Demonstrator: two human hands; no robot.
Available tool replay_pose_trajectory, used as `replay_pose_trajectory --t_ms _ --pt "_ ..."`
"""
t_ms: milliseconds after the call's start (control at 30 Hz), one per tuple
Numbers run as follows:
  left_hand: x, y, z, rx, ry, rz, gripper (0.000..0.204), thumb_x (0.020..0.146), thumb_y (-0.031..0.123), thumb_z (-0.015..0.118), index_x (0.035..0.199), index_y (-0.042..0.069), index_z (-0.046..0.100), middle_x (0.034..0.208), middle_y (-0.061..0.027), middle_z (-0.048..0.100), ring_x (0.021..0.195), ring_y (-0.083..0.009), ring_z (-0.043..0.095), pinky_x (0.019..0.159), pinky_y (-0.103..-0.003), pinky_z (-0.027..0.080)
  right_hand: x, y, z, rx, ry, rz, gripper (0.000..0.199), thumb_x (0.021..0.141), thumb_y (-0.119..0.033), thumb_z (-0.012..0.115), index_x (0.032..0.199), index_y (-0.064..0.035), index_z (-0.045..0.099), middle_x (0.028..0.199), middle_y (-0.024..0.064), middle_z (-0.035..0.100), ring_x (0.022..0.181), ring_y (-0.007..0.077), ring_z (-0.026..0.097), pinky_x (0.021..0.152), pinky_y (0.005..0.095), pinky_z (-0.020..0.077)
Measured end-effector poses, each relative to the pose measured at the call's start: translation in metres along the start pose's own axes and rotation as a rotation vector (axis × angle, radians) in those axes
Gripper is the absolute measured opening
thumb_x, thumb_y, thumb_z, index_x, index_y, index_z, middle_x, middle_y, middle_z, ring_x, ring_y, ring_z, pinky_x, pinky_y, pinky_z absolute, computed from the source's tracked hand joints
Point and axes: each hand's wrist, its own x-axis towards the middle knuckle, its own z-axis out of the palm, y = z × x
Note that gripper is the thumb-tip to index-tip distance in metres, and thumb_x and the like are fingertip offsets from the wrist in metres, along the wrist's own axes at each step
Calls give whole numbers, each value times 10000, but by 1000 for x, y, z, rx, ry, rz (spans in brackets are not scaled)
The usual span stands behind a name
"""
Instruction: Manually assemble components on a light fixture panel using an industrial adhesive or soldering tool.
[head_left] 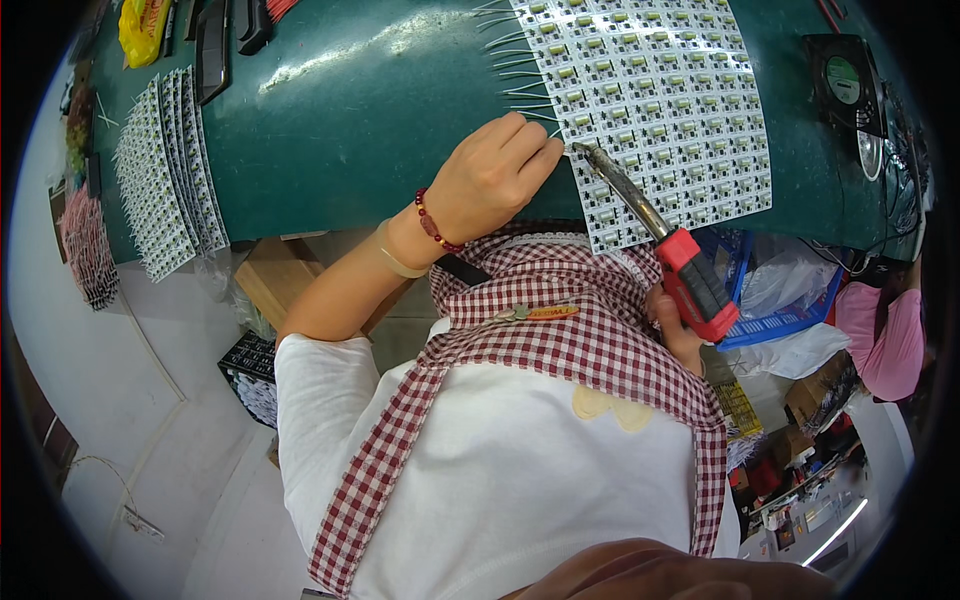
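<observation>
A large white circuit board panel (pixel 660 110), divided into many small identical boards, lies on the green work surface and reaches its near edge. Thin pale wires (pixel 515 72) stick out along the upper part of its left side. My left hand (pixel 500 165) is closed in a pinch at that side, on a thin wire mostly hidden by the fingers. My right hand (pixel 680 330) is wrapped round a soldering iron (pixel 697 285) with a red and black handle. The iron's metal tip touches or nearly touches the panel's left edge, just beside my left fingertips.
More circuit board panels (pixel 165 170) stand overlapped at the left of the green table (pixel 360 110). A yellow bag (pixel 143 30) and dark tools lie behind them. Far right stands a black device (pixel 845 85) with cables. Below the table are a blue crate (pixel 790 325) and a cardboard box (pixel 275 280).
</observation>
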Motion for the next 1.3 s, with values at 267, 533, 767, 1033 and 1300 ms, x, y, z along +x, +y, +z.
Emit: replay_pose_trajectory --t_ms 267,533,767,1033,1300 --pt "-1 0 1 12 -6 0 286 690 -11 650 975 -22 663 791 -71 513 704 -210 537 599 -309 474 1 -6 1 -80 -20 -3 191 830 -135 726 955 2 682 834 103 630 684 211 626 597 312 472" --pt "0 1 0 15 -2 3 283 688 -9 646 970 -22 662 798 -73 513 705 -211 535 599 -309 474 -1 -6 3 -6 59 -62 170 838 -101 704 968 8 692 807 85 679 680 191 649 631 310 503" --pt "0 3 -2 62 8 31 252 683 16 649 933 -4 672 775 -65 526 672 -204 541 580 -314 466 -2 -6 -5 -10 -45 5 167 842 -105 709 962 9 692 805 81 673 681 174 640 630 302 499" --pt "-1 1 -1 43 -8 50 245 690 23 651 931 -16 671 772 -72 536 682 -209 561 572 -315 471 -10 8 -5 -35 -10 31 243 815 -126 744 1003 17 685 883 102 668 721 200 653 645 302 500" --pt "-1 1 -1 3 3 56 264 688 15 642 947 -32 663 779 -81 530 678 -218 560 576 -318 477 -7 -3 -1 -92 0 34 214 819 -145 736 965 1 682 853 102 640 706 216 642 629 306 491"
